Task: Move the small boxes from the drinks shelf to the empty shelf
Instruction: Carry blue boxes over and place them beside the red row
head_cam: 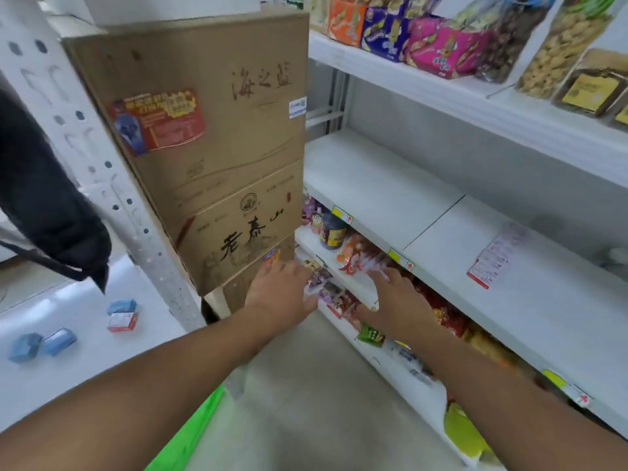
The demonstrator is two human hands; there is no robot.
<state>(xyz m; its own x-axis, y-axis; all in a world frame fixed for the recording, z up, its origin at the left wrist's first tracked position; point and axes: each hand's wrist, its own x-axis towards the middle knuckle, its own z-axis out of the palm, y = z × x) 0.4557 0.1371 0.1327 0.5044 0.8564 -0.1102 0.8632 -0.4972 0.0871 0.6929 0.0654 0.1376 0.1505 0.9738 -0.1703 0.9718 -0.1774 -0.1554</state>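
Observation:
Several small boxes lie on the white shelf at the left: a blue box [122, 305] over a red-and-white box [123, 321], and two more blue boxes [25, 346] [60, 340]. On the right, the empty shelf [390, 195] holds only a flat pink-and-red pack [492, 260]. My left hand [278, 294] reaches forward, palm down, fingers straight, beside the lower carton. A small orange-and-blue item [272, 256] shows just past its fingertips; blur hides whether they touch. My right hand [397, 300] is spread, holds nothing, and hovers by the snack shelf's edge.
Stacked brown cartons [210, 130] stand straight ahead between the two shelf units. Snack packets [356, 260] and a dark jar [333, 232] fill the lower right shelves. Bright snack boxes [438, 49] line the top shelf. A dark bag [44, 205] hangs at the left. Grey floor lies below.

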